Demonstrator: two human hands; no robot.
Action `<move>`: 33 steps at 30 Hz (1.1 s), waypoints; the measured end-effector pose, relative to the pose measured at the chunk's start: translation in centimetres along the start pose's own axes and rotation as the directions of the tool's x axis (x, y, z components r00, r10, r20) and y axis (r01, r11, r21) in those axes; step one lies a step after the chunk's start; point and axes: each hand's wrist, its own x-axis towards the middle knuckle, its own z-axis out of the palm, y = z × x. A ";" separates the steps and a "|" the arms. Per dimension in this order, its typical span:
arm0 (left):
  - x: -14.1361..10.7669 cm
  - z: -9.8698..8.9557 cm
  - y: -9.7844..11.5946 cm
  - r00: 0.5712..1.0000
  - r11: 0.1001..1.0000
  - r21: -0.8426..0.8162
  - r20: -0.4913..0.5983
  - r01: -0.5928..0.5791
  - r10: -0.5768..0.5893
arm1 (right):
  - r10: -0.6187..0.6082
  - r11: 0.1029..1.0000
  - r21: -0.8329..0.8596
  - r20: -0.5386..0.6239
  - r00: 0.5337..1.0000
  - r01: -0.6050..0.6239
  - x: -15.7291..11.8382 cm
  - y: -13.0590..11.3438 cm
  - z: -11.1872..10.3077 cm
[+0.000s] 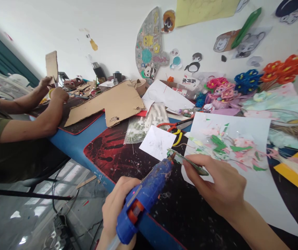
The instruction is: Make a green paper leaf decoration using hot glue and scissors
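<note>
My left hand [116,205] is wrapped round a blue hot glue gun [149,189] that points up and to the right. A glue stick sticks out of its rear end, and a small red light shows on its side. My right hand [218,185] pinches a small green leaf-like piece [197,166] between thumb and fingers. The gun's nozzle is at the left end of this piece; whether they touch I cannot tell. Under and beyond my right hand lies a large white sheet [199,128] with green and pink paper scraps [239,147] on it.
Orange-handled scissors [175,125] and yellow handles [177,137] lie behind a small white paper [158,142]. Cut cardboard [123,100] and a plastic bag [149,121] lie farther back. Craft flowers [248,83] stand back right. At left, a co-worker's hands [56,92] cut cardboard [51,64].
</note>
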 end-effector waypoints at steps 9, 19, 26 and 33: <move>0.1 0.4 0.7 1.000 1.000 0.021 0.014 -0.018 0.018 | 0.007 1.000 -0.003 -0.006 1.000 -0.007 0.0 0.0 0.0; 0.4 0.3 1.1 0.999 1.000 0.003 -0.053 0.010 -0.010 | 0.005 1.000 -0.002 -0.017 1.000 -0.005 0.0 -0.1 0.0; 0.0 0.4 0.4 0.998 0.999 -0.032 -0.038 0.040 -0.041 | 0.006 1.000 0.009 -0.007 1.000 -0.005 0.0 -0.1 0.0; 0.1 0.3 0.7 0.999 0.999 -0.016 0.007 0.040 -0.040 | 0.006 1.000 0.000 -0.013 1.000 -0.006 0.1 -0.1 -0.1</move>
